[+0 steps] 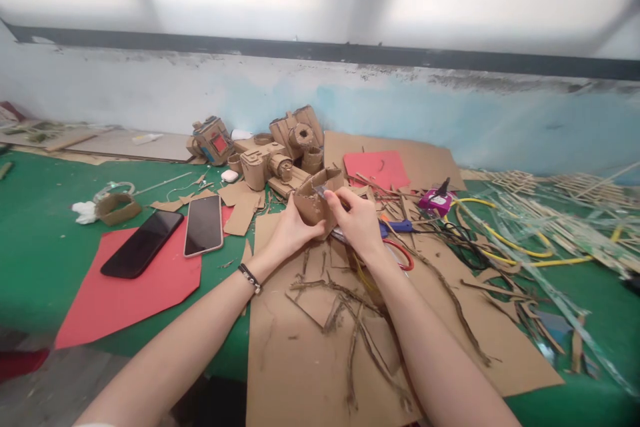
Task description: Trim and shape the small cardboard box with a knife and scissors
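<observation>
Cardboard is the stuff of nearly everything here, and the small curved cardboard piece point(314, 203) held up over the green bench point(40, 247) serves as the landmark. Far to its left lies a red paper sheet point(125, 287) with a black phone point(143, 243) on it, and beside that, nearer the piece, a second phone with a pale rim point(203, 225). Just left of the piece and touching it, the left hand point(293, 230) is closed around its lower left side, fingers wrapped under it, a dark bracelet at the wrist. Behind the piece stand finished cardboard models point(273, 153). Below it spreads a large cardboard sheet point(300, 347) strewn with torn strips. Immediately right of the piece, the right hand point(357, 220) is closed with its fingertips pinched at the piece's upper rim; something thin and shiny shows there, too small to tell what. Both hands meet the piece from opposite sides, the left lower, the right higher, so neither is clearly nearer. Its open mouth faces up and away from the person. Further right lie a red-handled tool point(403, 253), a purple glue gun point(436, 200) and yellow cord point(520, 247).
</observation>
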Tool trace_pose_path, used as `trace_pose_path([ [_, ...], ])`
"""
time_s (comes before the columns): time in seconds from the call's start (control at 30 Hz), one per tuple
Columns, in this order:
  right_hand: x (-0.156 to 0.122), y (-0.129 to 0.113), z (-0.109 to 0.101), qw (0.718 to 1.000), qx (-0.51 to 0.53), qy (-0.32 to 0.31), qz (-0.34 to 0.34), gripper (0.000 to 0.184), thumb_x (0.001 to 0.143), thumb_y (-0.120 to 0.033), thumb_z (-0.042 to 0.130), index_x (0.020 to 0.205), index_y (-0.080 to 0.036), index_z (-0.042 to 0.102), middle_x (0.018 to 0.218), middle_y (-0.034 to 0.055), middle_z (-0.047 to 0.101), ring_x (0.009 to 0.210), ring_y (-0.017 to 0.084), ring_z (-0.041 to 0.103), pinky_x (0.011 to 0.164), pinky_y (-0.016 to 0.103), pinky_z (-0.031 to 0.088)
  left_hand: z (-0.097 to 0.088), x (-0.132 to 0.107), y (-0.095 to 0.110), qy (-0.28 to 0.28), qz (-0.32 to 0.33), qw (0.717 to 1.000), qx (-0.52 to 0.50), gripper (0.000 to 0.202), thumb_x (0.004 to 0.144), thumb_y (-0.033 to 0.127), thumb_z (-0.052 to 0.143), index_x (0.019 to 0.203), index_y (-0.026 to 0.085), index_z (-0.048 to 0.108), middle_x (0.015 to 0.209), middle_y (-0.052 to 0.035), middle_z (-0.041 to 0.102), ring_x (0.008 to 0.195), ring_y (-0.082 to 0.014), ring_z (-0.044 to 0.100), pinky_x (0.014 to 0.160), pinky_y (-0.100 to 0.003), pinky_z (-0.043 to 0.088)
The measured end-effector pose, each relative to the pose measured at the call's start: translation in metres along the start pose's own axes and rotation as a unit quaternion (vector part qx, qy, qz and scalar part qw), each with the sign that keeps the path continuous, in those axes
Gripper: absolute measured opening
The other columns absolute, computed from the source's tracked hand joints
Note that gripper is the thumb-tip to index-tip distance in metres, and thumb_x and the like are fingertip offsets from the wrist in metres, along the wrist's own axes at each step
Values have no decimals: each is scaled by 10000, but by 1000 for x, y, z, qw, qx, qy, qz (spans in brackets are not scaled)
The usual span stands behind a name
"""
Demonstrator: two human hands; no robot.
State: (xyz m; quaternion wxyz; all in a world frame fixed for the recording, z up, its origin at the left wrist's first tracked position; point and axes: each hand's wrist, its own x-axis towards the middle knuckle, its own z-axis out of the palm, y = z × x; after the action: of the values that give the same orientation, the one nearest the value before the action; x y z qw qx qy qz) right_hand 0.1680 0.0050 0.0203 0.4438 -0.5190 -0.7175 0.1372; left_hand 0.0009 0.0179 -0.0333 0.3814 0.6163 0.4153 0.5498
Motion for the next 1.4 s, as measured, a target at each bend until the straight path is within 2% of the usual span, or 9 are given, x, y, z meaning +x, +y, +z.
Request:
trace_pose_path([
  [0.5,0,1,4,999,-26,0,23,511,1028,-684,456,735,-266,443,606,-47,421,583,157,379,631,289,284,0,1,4,7,11,1000,14,672,775,348,868,1346,196,548,1429,-152,718,1312,-309,703,1124,-444,567],
  [0.67,-1,1,4,1000,3,-10,20,519,1029,-677,474,717,-267,413,606,-51,422,586,152,363,624,289,288,-2,2,1,0,4,1000,9,675,758,326,875,1343,197,564,1420,-143,724,1299,-304,709,1125,-435,565],
  [0.83,-4,6,2,997,63,-45,17,549,1031,-691,494,691,-264,440,594,-48,472,597,153,441,618,280,339,-2,1,2,-4,4,1000,8,630,760,316,881,1306,195,592,1395,-150,739,1283,-312,719,1133,-471,565],
  [0.97,-6,11,2,985,124,-121,25,576,1030,-714,519,677,-263,455,556,-57,480,554,145,455,588,280,366,-7,7,4,17,-21,999,-45,643,798,438,863,1322,196,580,1433,-184,730,1317,-339,711,1161,-518,551],
  [1.07,-4,15,1,983,151,-99,28,540,1056,-709,487,771,-257,561,627,-39,567,596,164,543,622,289,441,-11,10,6,33,-30,998,-45,707,781,492,875,1343,201,559,1488,-210,699,1393,-372,671,1208,-547,516],
  [1.17,1,20,-4,991,125,-27,-21,500,1106,-645,427,1021,-245,716,934,49,737,931,232,714,852,339,554,-12,8,10,39,-22,999,-17,779,808,449,865,1450,225,484,1594,-199,618,1494,-356,596,1266,-526,462],
  [1.23,2,23,-8,995,73,-1,-67,479,1117,-609,443,1172,-246,749,1124,101,747,1107,265,719,968,379,563,-12,5,13,43,-11,999,-2,825,843,415,838,1523,237,406,1633,-193,574,1522,-334,570,1293,-507,430],
  [1.3,0,23,-11,994,0,5,-107,445,1107,-594,508,1233,-249,760,1159,114,722,1056,262,725,922,372,577,-12,3,16,39,3,999,5,858,864,390,815,1564,244,341,1629,-186,571,1512,-318,579,1298,-500,420],
  [1.4,-5,21,-13,982,-102,-14,-160,422,1098,-598,561,1230,-266,785,1102,91,703,829,204,700,712,306,532,-10,1,18,21,26,999,3,889,872,379,806,1584,253,289,1572,-168,617,1480,-311,603,1278,-503,437],
])
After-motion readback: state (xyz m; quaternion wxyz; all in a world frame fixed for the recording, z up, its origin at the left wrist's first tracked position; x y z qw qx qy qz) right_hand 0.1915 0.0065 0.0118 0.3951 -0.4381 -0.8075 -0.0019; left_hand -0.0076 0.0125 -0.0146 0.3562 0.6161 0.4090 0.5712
